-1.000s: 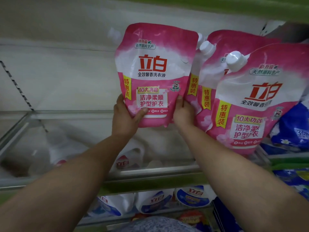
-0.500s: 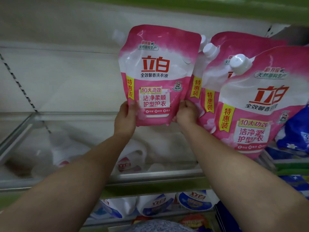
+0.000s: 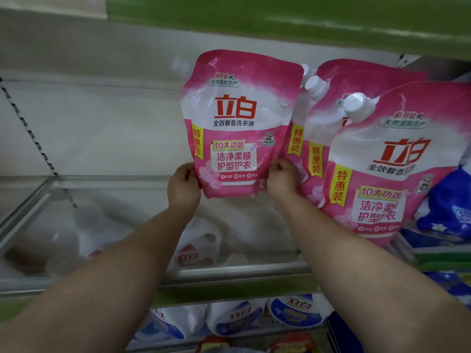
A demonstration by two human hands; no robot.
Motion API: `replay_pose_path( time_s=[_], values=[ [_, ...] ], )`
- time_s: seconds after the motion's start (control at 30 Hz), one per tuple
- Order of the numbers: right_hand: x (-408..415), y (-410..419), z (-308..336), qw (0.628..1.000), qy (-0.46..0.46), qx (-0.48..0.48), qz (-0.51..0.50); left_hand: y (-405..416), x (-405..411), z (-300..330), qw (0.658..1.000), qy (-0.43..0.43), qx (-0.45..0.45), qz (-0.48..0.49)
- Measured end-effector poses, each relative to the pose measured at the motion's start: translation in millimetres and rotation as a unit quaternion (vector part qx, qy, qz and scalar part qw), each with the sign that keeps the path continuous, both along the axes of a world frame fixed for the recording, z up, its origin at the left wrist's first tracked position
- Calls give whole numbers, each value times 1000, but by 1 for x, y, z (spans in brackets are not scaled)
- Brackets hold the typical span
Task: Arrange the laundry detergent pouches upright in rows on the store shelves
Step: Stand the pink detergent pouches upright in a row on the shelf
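A pink pouch is held upright above the glass shelf, gripped at its two lower corners; the left hand is curled round the lower left edge, its fingers hidden behind the pouch, and the right hand is curled round the lower right corner, knuckles outward; both hands are clamped on the pouch, one at each side of it. The pouch's bottom is seen clear of the shelf surface, in front of the pale back panel. Just to its right, two more pink pouches are stood leaning, white caps at their upper left corners; the held pouch overlaps the nearer one's left edge. A blue pack is seen at the far right; white bottles are visible through the glass, on the shelf below.
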State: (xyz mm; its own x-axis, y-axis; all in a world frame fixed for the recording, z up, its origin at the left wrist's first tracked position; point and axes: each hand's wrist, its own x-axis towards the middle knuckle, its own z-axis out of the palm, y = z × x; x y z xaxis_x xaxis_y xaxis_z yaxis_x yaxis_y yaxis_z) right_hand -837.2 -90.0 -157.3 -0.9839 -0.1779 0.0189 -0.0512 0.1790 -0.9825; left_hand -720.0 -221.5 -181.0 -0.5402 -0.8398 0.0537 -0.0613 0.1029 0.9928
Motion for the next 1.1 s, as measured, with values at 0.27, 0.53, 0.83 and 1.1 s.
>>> replay_pose_path(
  time_s=[0.27, 0.53, 0.83, 1.1],
  values=[
    [0, 1, 5, 999, -31, -23, 31, -7, -6, 4, 996, -23, 42, 81],
    [0, 2, 12, 999, -32, 7, 38, -4, -10, 4, 990, -18, 33, 136],
    [1, 2, 5, 999, -7, -10, 37, -4, -2, 4, 992, -12, 26, 124],
    [37, -15, 9, 989, 116, -44, -82, -8, 29, 10, 995, -12, 55, 87]
  ],
)
